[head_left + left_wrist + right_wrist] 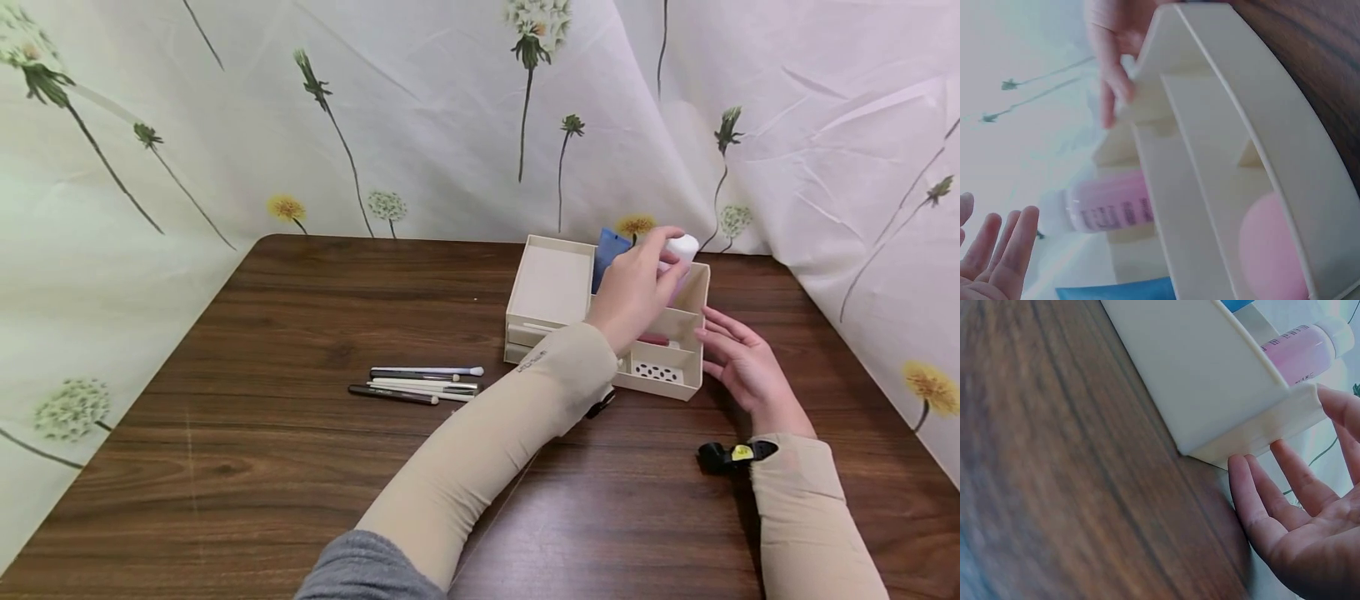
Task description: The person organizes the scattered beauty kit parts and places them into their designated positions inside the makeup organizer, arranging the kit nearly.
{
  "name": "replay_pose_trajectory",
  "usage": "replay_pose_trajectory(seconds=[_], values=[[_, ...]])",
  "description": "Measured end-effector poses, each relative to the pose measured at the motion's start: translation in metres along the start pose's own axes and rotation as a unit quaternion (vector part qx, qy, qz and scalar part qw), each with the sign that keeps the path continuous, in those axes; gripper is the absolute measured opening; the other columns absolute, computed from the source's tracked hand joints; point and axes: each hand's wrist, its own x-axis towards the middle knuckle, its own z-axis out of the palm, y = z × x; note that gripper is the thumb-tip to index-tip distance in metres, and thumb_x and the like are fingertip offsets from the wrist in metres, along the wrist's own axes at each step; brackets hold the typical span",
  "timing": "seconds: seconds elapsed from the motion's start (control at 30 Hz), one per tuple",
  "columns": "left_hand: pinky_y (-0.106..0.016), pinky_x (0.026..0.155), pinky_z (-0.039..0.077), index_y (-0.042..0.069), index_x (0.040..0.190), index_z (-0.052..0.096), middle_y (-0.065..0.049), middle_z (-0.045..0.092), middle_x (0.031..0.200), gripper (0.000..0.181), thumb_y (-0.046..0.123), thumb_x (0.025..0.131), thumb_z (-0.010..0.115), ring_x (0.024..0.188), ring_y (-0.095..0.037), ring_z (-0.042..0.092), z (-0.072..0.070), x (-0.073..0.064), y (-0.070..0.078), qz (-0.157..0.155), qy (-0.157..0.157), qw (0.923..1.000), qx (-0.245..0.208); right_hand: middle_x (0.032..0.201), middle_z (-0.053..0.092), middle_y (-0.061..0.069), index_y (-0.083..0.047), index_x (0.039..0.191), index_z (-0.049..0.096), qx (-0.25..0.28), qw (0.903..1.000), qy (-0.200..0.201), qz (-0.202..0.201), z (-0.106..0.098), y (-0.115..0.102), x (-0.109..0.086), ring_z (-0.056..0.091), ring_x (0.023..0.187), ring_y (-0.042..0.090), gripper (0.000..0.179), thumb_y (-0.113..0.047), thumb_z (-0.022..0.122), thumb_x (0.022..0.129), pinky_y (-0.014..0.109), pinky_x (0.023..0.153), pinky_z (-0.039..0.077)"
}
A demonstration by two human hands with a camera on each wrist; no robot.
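A cream desktop organizer [551, 279] stands at the back right of the table. In its rear compartment is a pink bottle [1113, 200] with a white cap [682, 246]. My left hand [633, 287] is over the organizer beside that cap. In the left wrist view its fingers are spread, with a small gap to the cap. My right hand [746, 367] rests its fingertips against the organizer's right side wall [1266, 428], fingers extended. A blue tube [609, 254] stands in the rear compartment, left of the bottle.
Several makeup brushes [420, 383] lie on the brown wooden table [262, 350], left of the organizer. A rounded pink item [1269, 247] sits in a front compartment, and a red item [655, 339] in another. A flower-printed cloth [450, 108] hangs behind the table.
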Motion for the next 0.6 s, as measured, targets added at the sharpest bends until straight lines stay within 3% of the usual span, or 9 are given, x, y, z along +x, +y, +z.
replay_pose_trajectory(seconds=[0.17,0.3,0.6], values=[[-0.01,0.083,0.049,0.016,0.138,0.049,0.0,0.07,0.113,0.039,0.026,0.101,0.057,0.097,-0.004,0.066,-0.016,-0.015,0.005,0.028,-0.007,0.9975,-0.065,0.109,0.073,-0.009,-0.024,0.118,0.071,-0.004,1.0,0.004,0.003,0.002,-0.001,0.0,0.07,0.095,0.006,0.034,-0.001,0.055,0.099,0.028,0.073,0.058],[-0.014,0.084,0.051,0.012,0.137,0.049,-0.004,0.069,0.112,0.039,0.024,0.101,0.058,0.094,-0.008,0.067,-0.025,-0.025,0.007,0.065,0.005,0.9941,-0.087,0.109,0.073,-0.01,-0.024,0.118,0.071,-0.005,1.0,0.006,0.003,0.002,-0.002,0.0,0.07,0.095,0.006,0.033,-0.002,0.055,0.099,0.028,0.073,0.058],[-0.01,0.083,0.049,0.006,0.134,0.05,-0.007,0.07,0.109,0.04,0.019,0.098,0.063,0.093,-0.012,0.068,-0.042,-0.044,0.008,0.115,0.018,0.9899,-0.082,0.108,0.073,-0.009,-0.025,0.116,0.072,-0.002,1.0,0.008,0.003,0.003,-0.002,-0.002,0.07,0.094,0.006,0.033,-0.001,0.055,0.099,0.028,0.073,0.058]])
